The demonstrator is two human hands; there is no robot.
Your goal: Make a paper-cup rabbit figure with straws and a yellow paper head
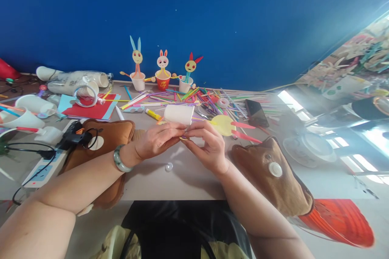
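Note:
My left hand (159,138) and my right hand (209,142) meet over the front of the table, fingertips pinched together. Between them shows the edge of a small, flat, yellowish piece (183,138), mostly covered by the fingers. Right behind the hands a white paper cup (178,114) lies on its side. Beside it is a pale yellow paper disc (224,125) with two pink-red paper ears (246,136) pointing right. A small clear round piece (169,166) rests on the table nearer to me.
Three rabbit figures in cups (163,81) stand along the blue wall. Colored sticks (182,96), a tape roll (223,102), a yellow glue stick (154,115) and a phone (257,113) lie about. Brown pouches (275,178) flank both arms. At left sits a power strip (45,166).

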